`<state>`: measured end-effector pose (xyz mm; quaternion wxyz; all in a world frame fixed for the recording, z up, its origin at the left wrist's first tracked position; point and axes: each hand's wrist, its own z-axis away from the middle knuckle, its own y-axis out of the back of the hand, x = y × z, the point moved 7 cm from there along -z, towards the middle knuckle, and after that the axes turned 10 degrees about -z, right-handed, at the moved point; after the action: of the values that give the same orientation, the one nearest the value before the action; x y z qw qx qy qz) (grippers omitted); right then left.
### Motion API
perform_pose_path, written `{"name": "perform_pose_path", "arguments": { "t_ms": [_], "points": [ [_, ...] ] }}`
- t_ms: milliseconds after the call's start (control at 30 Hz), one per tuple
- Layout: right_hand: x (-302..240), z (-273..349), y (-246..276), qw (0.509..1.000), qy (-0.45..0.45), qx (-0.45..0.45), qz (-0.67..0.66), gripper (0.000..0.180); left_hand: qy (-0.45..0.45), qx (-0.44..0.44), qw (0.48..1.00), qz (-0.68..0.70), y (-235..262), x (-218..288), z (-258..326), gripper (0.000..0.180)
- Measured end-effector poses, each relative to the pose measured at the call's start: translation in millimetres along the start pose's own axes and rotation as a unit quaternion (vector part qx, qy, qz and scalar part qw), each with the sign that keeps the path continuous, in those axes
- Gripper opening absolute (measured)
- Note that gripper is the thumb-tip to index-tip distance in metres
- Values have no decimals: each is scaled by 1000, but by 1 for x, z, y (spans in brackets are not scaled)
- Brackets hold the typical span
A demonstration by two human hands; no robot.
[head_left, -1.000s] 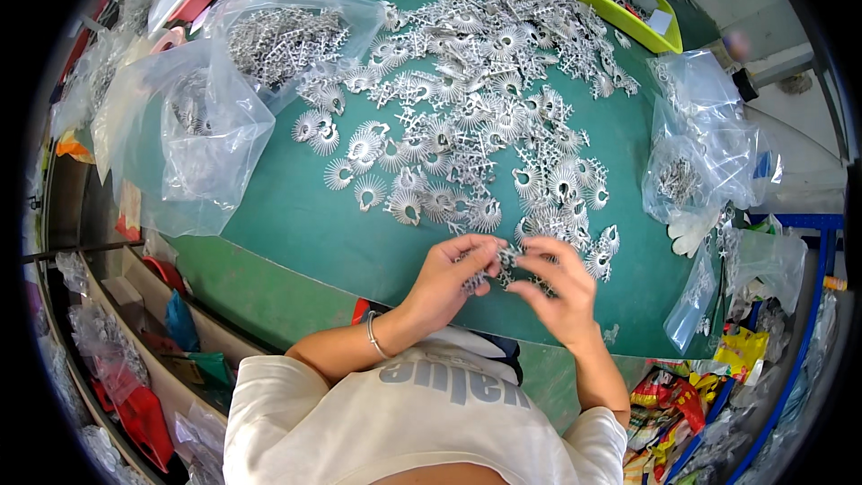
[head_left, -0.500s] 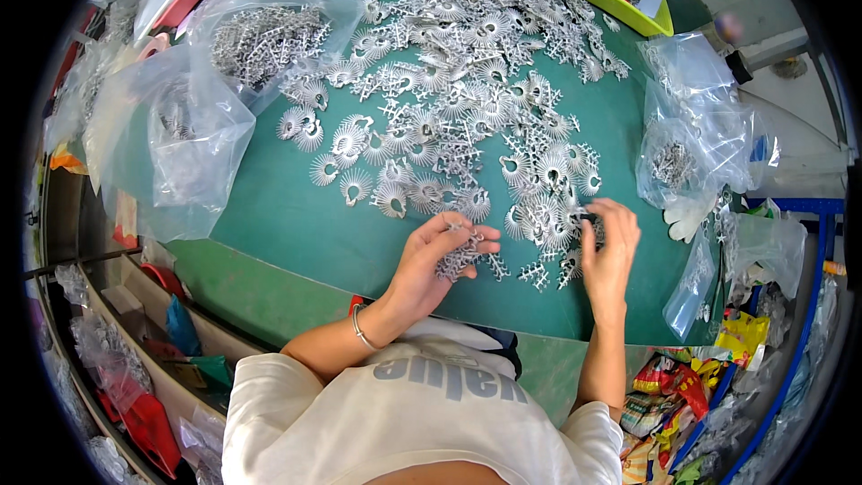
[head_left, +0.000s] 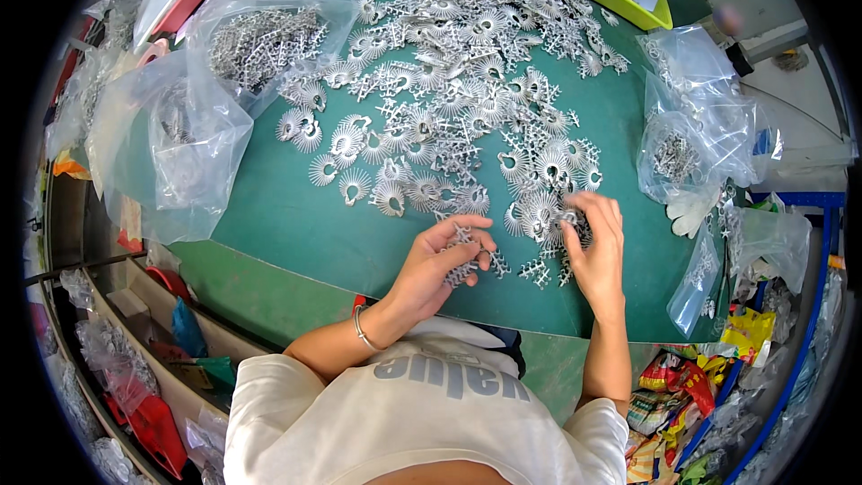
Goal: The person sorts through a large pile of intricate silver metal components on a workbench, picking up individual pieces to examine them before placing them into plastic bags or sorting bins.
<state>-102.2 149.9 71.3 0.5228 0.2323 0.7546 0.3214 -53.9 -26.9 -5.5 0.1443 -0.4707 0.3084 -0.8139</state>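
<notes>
As the left hand (head_left: 427, 268) clasps branched grey pieces (head_left: 461, 275), apparently against spilling, the right hand (head_left: 599, 250) touches fan-shaped pieces (head_left: 538, 212), its grip unclear.

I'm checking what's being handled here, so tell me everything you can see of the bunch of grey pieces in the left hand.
The bunch of grey pieces is a cluster of small, branched, metallic-looking parts, dull silver and too overlapped to count. The left hand curls around it, hiding part; some ends stick out past its grip. It is over the near side of the green table.
</notes>
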Motion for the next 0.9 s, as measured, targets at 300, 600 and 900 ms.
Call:
{"name": "perform_pose_path", "arguments": {
  "t_ms": [300, 600, 900],
  "points": [
    [-13, -45, -59, 982, 88, -21, 165, 38, 20, -6, 1000, 16, -10, 4, 0, 18],
    [-17, -28, -37, 986, 152, -16, -71, 11, 15, 30, 998, 61, 2, 5, -4, 13],
    [-12, -51, -41, 989, 111, -37, 95, 17, 9, 10, 999, 44, 0, 7, -2, 12]
  ]
}}
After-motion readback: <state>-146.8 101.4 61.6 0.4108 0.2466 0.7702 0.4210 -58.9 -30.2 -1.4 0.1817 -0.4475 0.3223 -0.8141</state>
